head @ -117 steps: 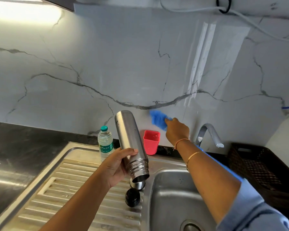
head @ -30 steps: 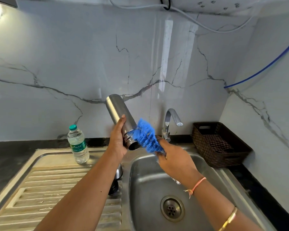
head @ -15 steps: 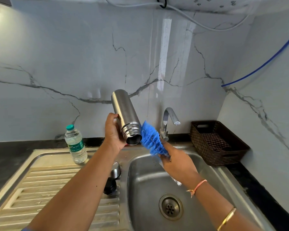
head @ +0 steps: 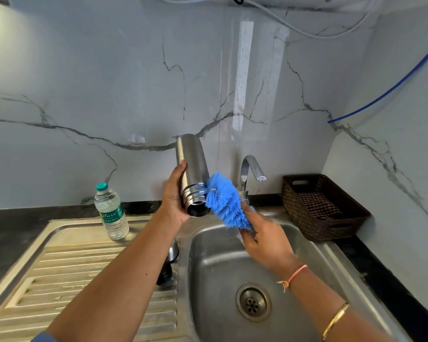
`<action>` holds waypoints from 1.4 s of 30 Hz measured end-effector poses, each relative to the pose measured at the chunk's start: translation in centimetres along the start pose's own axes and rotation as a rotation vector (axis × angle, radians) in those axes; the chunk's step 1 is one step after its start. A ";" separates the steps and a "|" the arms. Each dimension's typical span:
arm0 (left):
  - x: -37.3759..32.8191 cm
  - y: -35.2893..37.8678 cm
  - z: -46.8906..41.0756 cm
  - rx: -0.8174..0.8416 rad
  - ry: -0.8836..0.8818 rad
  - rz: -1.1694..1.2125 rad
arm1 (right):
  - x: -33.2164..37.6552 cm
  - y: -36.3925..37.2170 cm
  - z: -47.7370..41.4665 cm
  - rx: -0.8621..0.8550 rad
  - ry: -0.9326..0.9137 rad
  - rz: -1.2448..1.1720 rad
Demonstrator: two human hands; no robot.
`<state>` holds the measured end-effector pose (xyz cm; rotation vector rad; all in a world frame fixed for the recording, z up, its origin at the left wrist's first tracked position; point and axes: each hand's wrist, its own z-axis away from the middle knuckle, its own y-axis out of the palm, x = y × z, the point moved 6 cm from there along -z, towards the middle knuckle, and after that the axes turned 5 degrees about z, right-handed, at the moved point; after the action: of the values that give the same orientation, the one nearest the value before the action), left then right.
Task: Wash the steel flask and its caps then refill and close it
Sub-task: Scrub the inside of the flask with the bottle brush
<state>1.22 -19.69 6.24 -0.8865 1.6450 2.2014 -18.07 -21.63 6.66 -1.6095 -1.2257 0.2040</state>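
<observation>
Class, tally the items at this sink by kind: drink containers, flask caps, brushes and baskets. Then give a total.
Drink containers: 2 (steel flask, water bottle)
Flask caps: 2 (steel cap, black cap)
Brushes: 1 (blue bottle brush)
Baskets: 1 (brown basket)
Total: 6

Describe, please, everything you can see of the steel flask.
The steel flask is a plain brushed-metal cylinder with a ringed, threaded neck and no cap, its mouth dark inside. It is tilted, base up toward the wall, mouth down toward the viewer, above the sink. The left hand grips its lower body; bristles of the blue brush, held by the right hand, touch the neck's outside.
</observation>
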 end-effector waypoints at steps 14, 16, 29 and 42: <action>2.6 1.0 -0.2 0.137 -0.154 -0.057 | -0.4 -0.5 -0.1 -0.082 -0.133 -0.034; 3.2 1.2 -0.3 0.189 -0.142 -0.063 | 0.8 -0.6 -1.3 -0.131 -0.232 0.036; 2.9 1.8 0.6 0.118 -0.174 -0.030 | 0.2 0.8 -2.3 -0.086 -0.137 -0.159; 3.3 1.7 -0.1 0.111 -0.202 -0.065 | 1.0 -0.3 -1.6 -0.216 -0.275 0.007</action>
<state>-2.22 -20.80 5.54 -0.6555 1.6005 2.0593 -16.71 -21.89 8.02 -1.8152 -1.4939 0.3147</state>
